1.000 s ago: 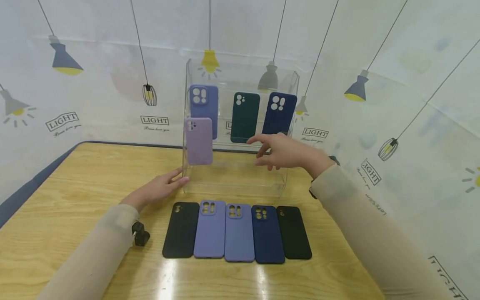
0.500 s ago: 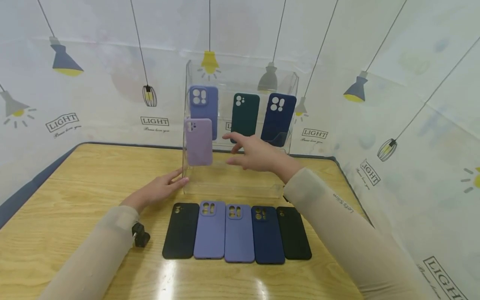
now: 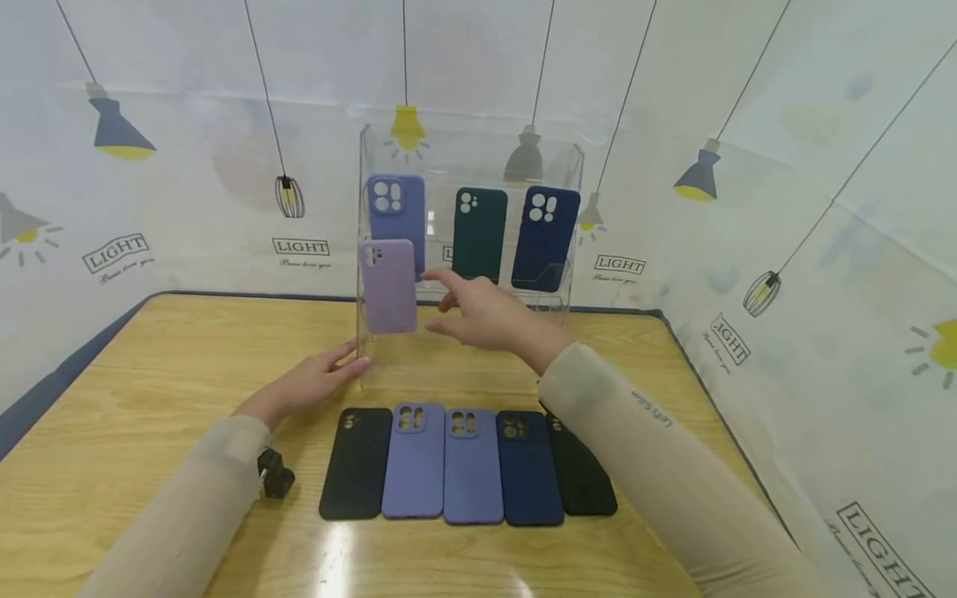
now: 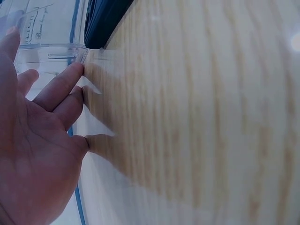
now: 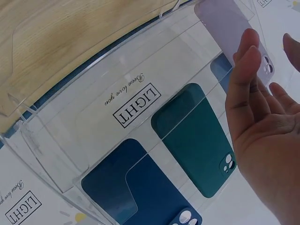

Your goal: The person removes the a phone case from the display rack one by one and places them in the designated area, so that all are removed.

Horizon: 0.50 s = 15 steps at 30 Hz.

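A clear acrylic display stand (image 3: 471, 378) stands on the table. My left hand (image 3: 310, 384) rests at its lower left side, fingers extended, as the left wrist view (image 4: 42, 140) also shows. My right hand (image 3: 486, 314) hovers in front of the stand with loosely bent fingers and nothing between them, its fingertips just right of a light pink phone case (image 3: 389, 286) on the lower tier. Behind that case, on the upper tier, is a lavender phone case (image 3: 399, 216). A dark green phone case (image 5: 194, 140) and a navy phone case (image 5: 136, 183) stand farther right on that tier.
A row of phone cases lies flat before the stand: a black case (image 3: 355, 465), a lavender case (image 3: 414, 473), another lavender case (image 3: 474, 477), a navy case (image 3: 531, 477) and a black case at right (image 3: 586, 477), partly under my right sleeve. A lamp-printed wall covering (image 3: 202, 241) surrounds the table.
My right hand has moved left from before the navy and green cases to beside the light pink case. The left hand stays at the stand's side. The head view has shifted slightly.
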### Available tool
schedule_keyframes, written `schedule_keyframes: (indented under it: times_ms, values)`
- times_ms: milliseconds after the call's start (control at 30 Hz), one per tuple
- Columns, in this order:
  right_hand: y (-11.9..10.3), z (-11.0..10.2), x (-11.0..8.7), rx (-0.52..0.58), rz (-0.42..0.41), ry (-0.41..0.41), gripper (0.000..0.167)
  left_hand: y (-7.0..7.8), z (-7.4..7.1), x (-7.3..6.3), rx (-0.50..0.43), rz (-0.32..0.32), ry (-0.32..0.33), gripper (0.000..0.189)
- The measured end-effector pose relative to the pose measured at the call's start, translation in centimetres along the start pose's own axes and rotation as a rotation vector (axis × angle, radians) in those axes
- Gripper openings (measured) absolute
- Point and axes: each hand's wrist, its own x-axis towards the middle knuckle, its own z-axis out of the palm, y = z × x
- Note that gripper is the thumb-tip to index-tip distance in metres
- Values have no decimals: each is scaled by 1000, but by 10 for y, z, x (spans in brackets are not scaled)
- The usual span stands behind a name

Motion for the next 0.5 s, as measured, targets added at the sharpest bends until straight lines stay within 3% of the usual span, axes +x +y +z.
schedule_keyframes:
  times_ms: [500]
  values:
    - [0,7,3,14,31,-2,74,1,0,-1,-16,-10,-7,85]
